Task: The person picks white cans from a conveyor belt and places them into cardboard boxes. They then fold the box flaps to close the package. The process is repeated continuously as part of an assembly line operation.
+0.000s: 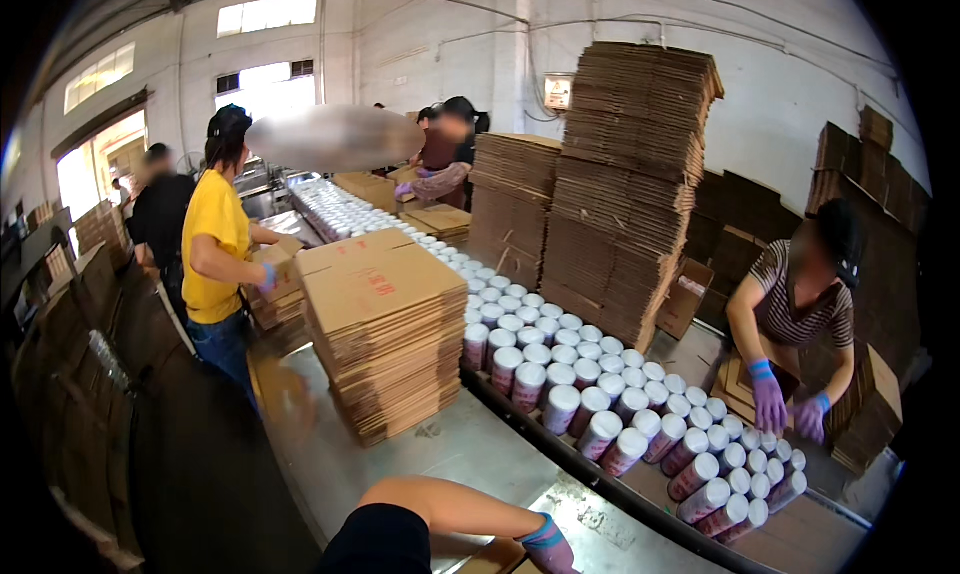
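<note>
My left hand (551,550), in a purple glove with a blue cuff, is at the bottom edge, with most of its fingers cut off. Brown cardboard (491,557), perhaps a carton, lies right beside it; whether the hand grips it cannot be made out. My right hand is out of view. Before me runs a metal worktop (420,454), bordered by a dark conveyor rail (592,476). Beyond the rail stand many upright cylindrical cans (562,409) with white lids and pink-and-white sides, packed in rows.
A stack of flattened cartons (390,349) stands on the worktop. Taller carton stacks (622,199) rise behind the cans. Across the line, a person in striped clothing (802,304) reaches purple-gloved hands to the cans. A person in yellow (217,244) handles cartons at left; others work farther back.
</note>
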Tool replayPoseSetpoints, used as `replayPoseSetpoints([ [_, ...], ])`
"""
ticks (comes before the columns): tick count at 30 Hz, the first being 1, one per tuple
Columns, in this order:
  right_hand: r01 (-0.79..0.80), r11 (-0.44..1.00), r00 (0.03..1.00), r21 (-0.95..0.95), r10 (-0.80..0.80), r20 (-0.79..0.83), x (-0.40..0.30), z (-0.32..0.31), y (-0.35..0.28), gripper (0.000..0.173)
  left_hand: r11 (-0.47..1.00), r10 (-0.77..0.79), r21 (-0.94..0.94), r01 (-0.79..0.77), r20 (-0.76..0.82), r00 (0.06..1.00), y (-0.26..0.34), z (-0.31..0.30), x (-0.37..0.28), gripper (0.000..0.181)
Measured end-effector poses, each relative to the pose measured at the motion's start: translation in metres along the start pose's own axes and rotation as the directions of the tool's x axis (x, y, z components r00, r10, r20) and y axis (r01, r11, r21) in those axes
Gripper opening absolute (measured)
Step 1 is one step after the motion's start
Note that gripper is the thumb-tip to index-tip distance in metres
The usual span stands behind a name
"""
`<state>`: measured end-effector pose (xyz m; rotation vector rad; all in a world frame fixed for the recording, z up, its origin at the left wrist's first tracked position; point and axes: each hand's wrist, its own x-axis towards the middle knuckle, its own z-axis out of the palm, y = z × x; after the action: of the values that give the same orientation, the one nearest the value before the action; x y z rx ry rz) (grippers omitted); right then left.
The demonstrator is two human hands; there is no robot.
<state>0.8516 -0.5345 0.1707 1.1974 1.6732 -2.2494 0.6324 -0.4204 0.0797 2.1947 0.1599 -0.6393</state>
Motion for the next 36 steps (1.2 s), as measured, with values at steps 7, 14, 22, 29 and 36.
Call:
replayPoseSetpoints([
  [7, -0.146, 0.947, 0.989, 0.286, 0.137, 0.05, -0.051, 0.052, -0.014, 0.045, 0.458, -0.744, -0.82, 0.344, -0.142, 0.653, 0.076, 0.06, -0.131, 0.052],
  [14, 0.241, 0.633, 0.97, -0.736, -0.167, 0.174, -0.035, 0.109, -0.107, 0.038, 0.637, -0.643, -0.765, -0.095, -0.595, 0.482, 0.084, 0.267, -0.156, 0.042],
  [22, 0.43, -0.343, 0.647, -0.835, -0.527, 0.551, 0.122, 0.201, -0.203, 0.028, 0.154, -0.955, -0.333, -0.93, -0.291, -0.054, 0.017, 0.383, -0.239, 0.033],
  [29, 0.225, -0.114, 0.644, -0.968, -0.728, 0.236, 0.32, 0.245, -0.304, 0.033, 0.47, -0.882, 0.035, -0.882, -0.017, -0.471, -0.102, 0.454, -0.387, 0.028],
  [36, 0.406, 0.135, 0.415, -0.904, -0.909, 0.05, 0.242, 0.193, -0.229, 0.056, -0.18, -0.981, -0.976, 0.12, 0.187, 0.048, -0.001, 0.419, -0.419, 0.041],
])
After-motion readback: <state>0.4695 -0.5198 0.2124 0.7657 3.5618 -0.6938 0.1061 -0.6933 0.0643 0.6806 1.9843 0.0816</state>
